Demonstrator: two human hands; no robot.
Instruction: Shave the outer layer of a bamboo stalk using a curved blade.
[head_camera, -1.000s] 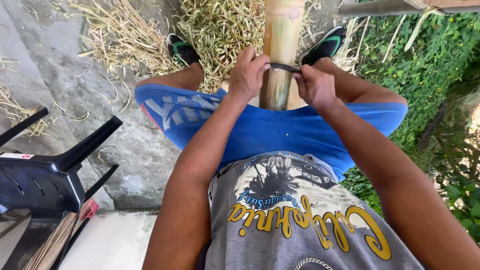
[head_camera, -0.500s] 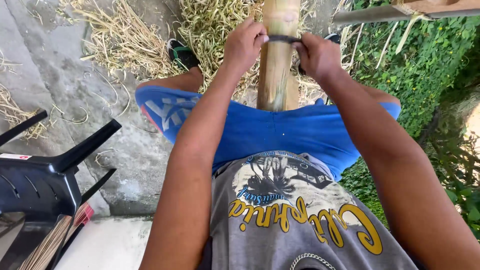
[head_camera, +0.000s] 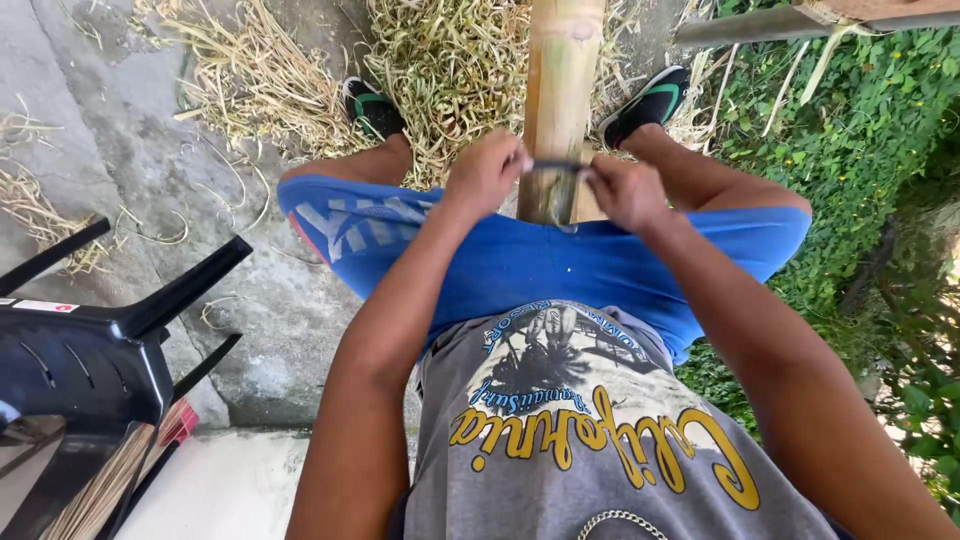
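A thick bamboo pole (head_camera: 558, 90) runs from between my knees up out of the picture. A dark curved blade (head_camera: 556, 166) lies across its near end. My left hand (head_camera: 484, 175) is closed on the blade's left end and my right hand (head_camera: 625, 192) on its right end, one on each side of the pole. I sit in blue shorts (head_camera: 520, 262) with both feet planted beside the pole.
Pale bamboo shavings (head_camera: 440, 70) pile on the concrete ground around my shoes (head_camera: 372, 105). An overturned black plastic chair (head_camera: 90, 350) lies at the left. Green plants (head_camera: 860, 150) and a grey pipe (head_camera: 800, 25) are at the right.
Both hands drew the blade along the pole: first away from me, then back toward my lap, where it now sits near the pole's end.
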